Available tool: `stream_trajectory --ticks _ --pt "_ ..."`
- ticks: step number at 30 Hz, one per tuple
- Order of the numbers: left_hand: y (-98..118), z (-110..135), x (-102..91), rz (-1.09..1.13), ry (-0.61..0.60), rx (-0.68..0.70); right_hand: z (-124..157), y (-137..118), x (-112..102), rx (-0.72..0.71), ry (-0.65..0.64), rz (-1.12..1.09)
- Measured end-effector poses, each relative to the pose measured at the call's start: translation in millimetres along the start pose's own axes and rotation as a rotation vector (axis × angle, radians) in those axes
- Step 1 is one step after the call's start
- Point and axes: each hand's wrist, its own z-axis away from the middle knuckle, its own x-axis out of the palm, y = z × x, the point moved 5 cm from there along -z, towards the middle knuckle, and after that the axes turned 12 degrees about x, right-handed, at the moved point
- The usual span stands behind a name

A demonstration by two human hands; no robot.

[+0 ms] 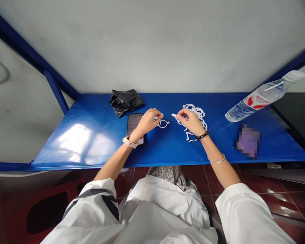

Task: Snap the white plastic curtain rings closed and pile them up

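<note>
Pinching the white piece point(174, 116) lightly should keep it steady: the right hand point(192, 122) has its grip on it beside the rings point(199, 112) on the surface point(167, 149); the left hand point(149, 121) bends over a ring point(164, 127), its grip's hold impossible to tell

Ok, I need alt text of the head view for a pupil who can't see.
A person's left hand is at a few white rings and the right hand pinches a white piece beside a larger pile on a blue table. A partly hidden phone lies by the left hand, a black bag behind it, a water bottle at right.
</note>
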Motion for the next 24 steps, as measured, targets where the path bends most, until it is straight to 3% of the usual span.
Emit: stream_trajectory --ticks 6,12,19,24 --pt "6 -1 2.4 0.157 0.020 -0.023 -4 10 -10 0.066 0.143 -0.256" --pt "6 -1 5.0 0.188 -0.011 -0.072 -3 16 -28 0.122 0.327 -0.115" --pt "9 -1 6.6 0.281 -0.030 -0.056 -8 24 -38 0.172 0.334 -0.109" --pt "14 0 7.0 0.499 -0.057 -0.150 -5 7 -22 0.016 0.207 -0.275"
